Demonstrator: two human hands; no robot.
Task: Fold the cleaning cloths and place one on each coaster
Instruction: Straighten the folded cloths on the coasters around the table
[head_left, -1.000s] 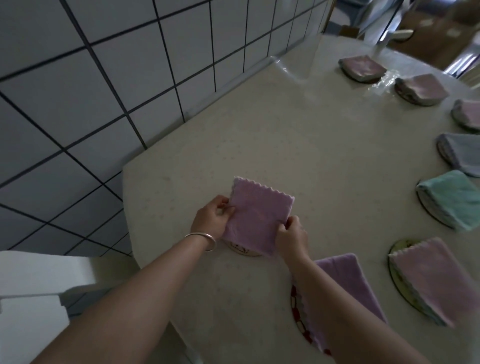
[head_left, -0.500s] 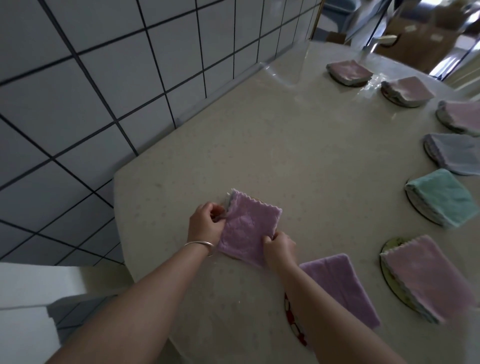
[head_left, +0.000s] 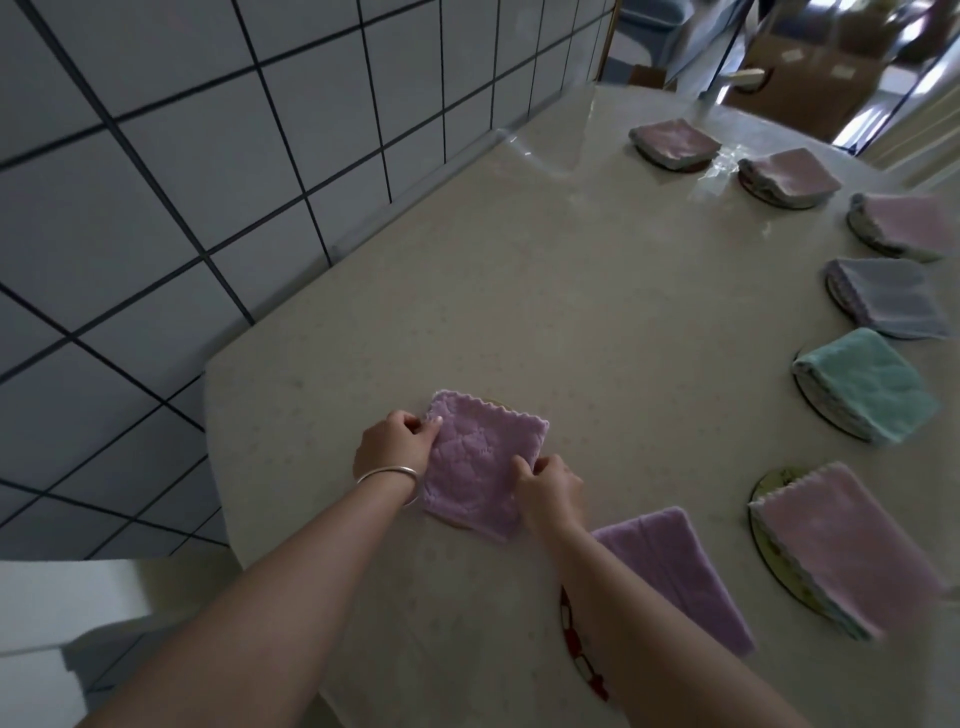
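- Cloth in work: folded purple cloth (head_left: 480, 462) lies flat on the beige table (head_left: 597, 322), at about 7 o'clock in the head view, near the table's corner by the tiled wall (head_left: 208, 156).
- Coaster (head_left: 496, 403) under it: only a thin rim shows at the far scalloped edge, the rest is covered.
- Left hand (head_left: 392, 449): fingers curled, pinching the cloth's left edge; silver bangle (head_left: 387, 474) on the wrist.
- Right hand (head_left: 550, 486): fingers curled, pinching the cloth's near right edge. Hands are apart, 1 on each side of the cloth.
- 2nd purple cloth (head_left: 675, 571) at 5 o'clock sits on a red-rimmed coaster (head_left: 574, 631), partly hidden by the right forearm.
- Arc from 4 to 1 o'clock: pink cloth (head_left: 841, 551), teal cloth (head_left: 867, 389), grey cloth (head_left: 888, 301), then 3 more pink ones, farthest (head_left: 672, 143). Each lies on a dark round coaster.
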